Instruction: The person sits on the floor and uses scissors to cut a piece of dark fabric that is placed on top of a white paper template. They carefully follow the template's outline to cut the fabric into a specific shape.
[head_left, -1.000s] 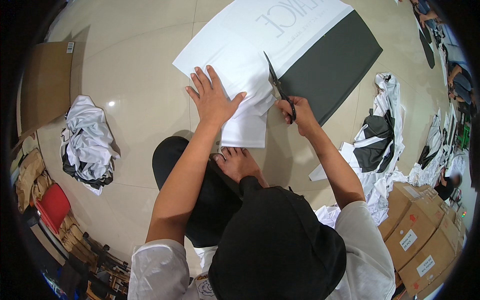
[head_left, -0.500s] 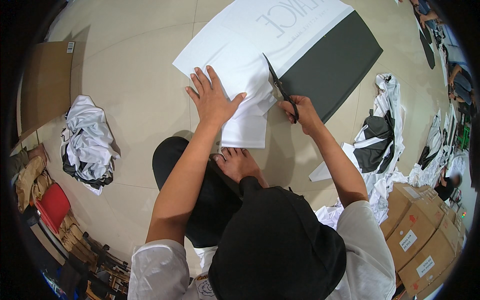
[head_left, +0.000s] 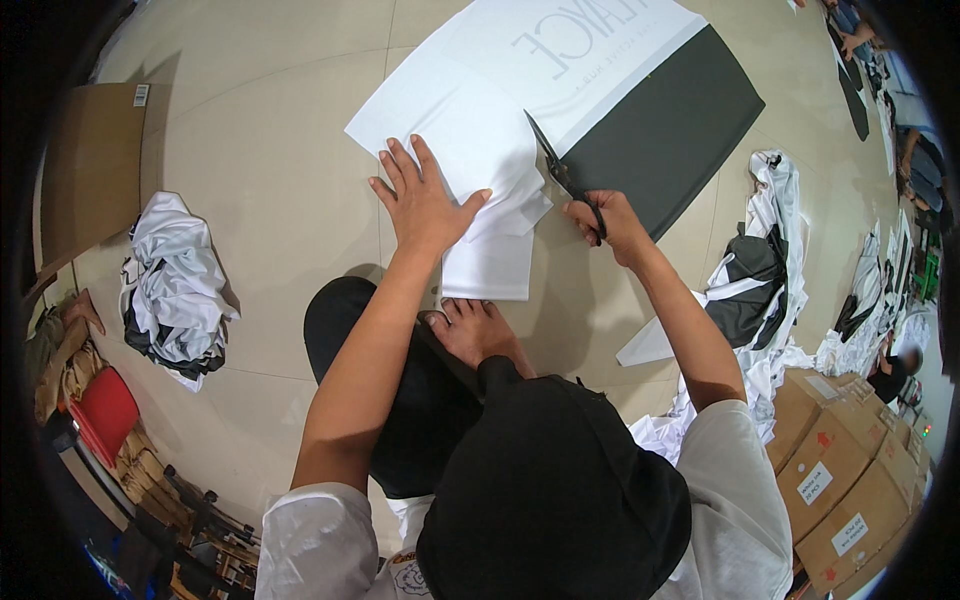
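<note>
A large white sheet (head_left: pixel 600 70) with printed lettering and a dark grey band (head_left: pixel 660 130) lies on the floor, its near part rumpled and extending toward my bare foot (head_left: pixel 480 335). My left hand (head_left: pixel 428 200) rests spread on the white part, fingertips toward the upper left. My right hand (head_left: pixel 615 225) grips black scissors (head_left: pixel 560 170), whose blades point up and left along the rumpled white edge near the boundary with the grey.
A white fabric heap (head_left: pixel 175 280) lies left, near a cardboard panel (head_left: pixel 90 180) and red seat (head_left: pixel 105 410). More fabric (head_left: pixel 760 270), stacked cartons (head_left: pixel 830 460) and several co-workers (head_left: pixel 920 160) are at the right. The floor (head_left: pixel 260 170) is pale tile.
My right hand and scissors have shifted slightly right and down. My left hand stays spread on the white sheet, almost unmoved.
</note>
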